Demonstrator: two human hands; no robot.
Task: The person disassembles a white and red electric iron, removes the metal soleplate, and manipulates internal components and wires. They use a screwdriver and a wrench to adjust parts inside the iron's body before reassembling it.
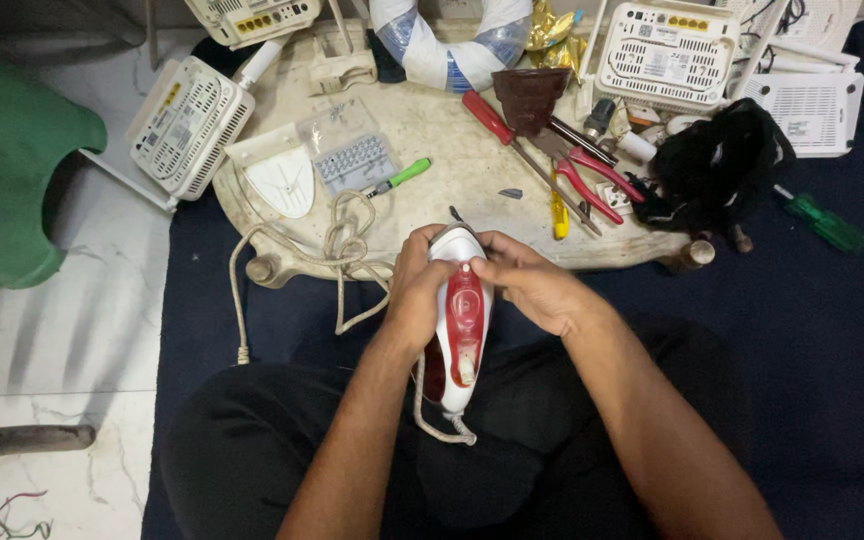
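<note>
Both hands, left hand (pixel 414 290) and right hand (pixel 532 285), are clenched around a red-and-white iron (pixel 462 325) (held over the lap). Just beyond, its cord (pixel 342 250) coils on the desk's (pixel 432 130) near edge beside red pliers (pixel 592 175).

Bare tabletop (pixel 432 125) open just beyond the iron (pixel 459 320); coiled cord (pixel 347 250) obstructs to its left; pliers (pixel 592 180) and yellow cutter (pixel 559 215) crowd beyond-right; green screwdriver (pixel 399 178) beyond-left.

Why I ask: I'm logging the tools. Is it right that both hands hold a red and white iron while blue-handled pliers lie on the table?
Not quite. In the head view the pliers have red handles, not blue. Both the left hand and right hand do hold the red and white iron.
</note>
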